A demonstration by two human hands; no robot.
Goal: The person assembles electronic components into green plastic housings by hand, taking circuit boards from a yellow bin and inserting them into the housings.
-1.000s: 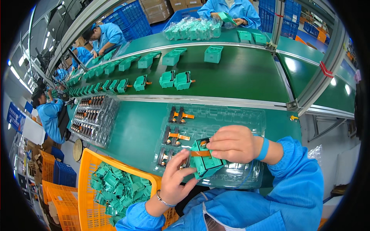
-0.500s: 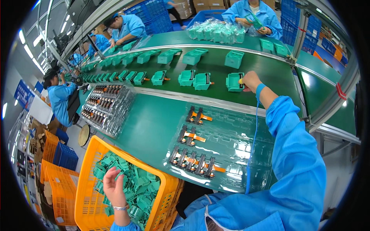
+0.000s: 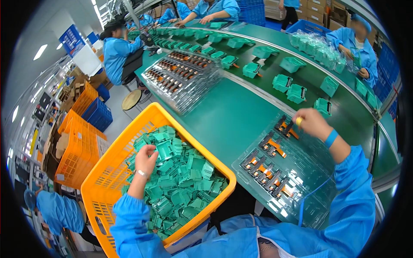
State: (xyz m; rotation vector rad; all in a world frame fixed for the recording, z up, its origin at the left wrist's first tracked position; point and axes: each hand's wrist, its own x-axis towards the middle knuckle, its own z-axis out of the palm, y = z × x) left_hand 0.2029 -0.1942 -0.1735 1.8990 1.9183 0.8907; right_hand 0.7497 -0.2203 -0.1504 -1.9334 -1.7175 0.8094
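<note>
- Green parts (image 3: 183, 198): heaped in the yellow basket (image 3: 230, 179).
- Left hand (image 3: 146, 160): over them, fingers curled; cannot tell if it holds one.
- Right hand (image 3: 311, 123): fingers bent, near the black modules (image 3: 263, 172); cannot tell its grip.
- Clear tray (image 3: 316, 210): under the modules.

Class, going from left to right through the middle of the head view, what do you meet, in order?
Orange crate → left hand → nearest row of black parts → right hand → blue wristband
</note>
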